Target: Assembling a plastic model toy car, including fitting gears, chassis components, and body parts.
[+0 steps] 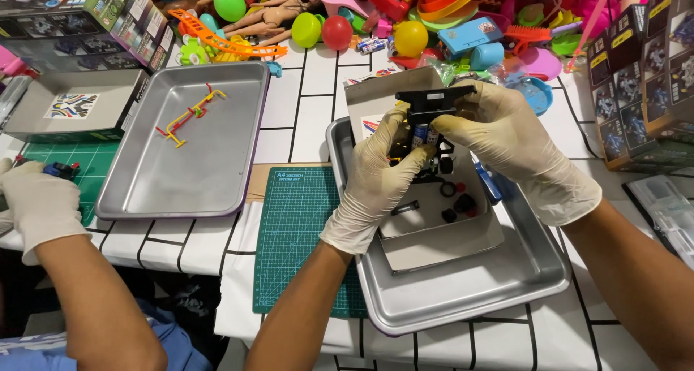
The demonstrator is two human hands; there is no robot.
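— Chassis sitting where, exactly?
— Being held up over the open cardboard box (pixel 441 244), itself lying in the nearer metal tray (pixel 506 284). Talking of the black toy-car chassis (pixel 426 114), a small kit part with blue and yellow bits showing in its middle.
— Being gripped how?
— Clamping it from the left side with the gloved left hand (pixel 376 187), fingers curled closed around its lower end. Pinching its top edge with the gloved right hand (pixel 517 151), thumb and fingers closed over the black plate.
— Doing which step, judging by that?
— Probably pressing or seating a piece into the chassis; not showing clearly which piece, being hidden behind the fingers.
— And calling for what next?
— Likely calling for steady bracing with the left and careful, square pressure with the right. Also minding the loose black wheels (pixel 463 203) lying in the box just below.
— Anything else around?
— Lying beside the tray, a green cutting mat (pixel 296 234). Resting farther left, a second metal tray (pixel 188 176) holding a yellow-and-red plastic frame (pixel 189 116). Working at the far left edge, another person's gloved hand (pixel 36 205).
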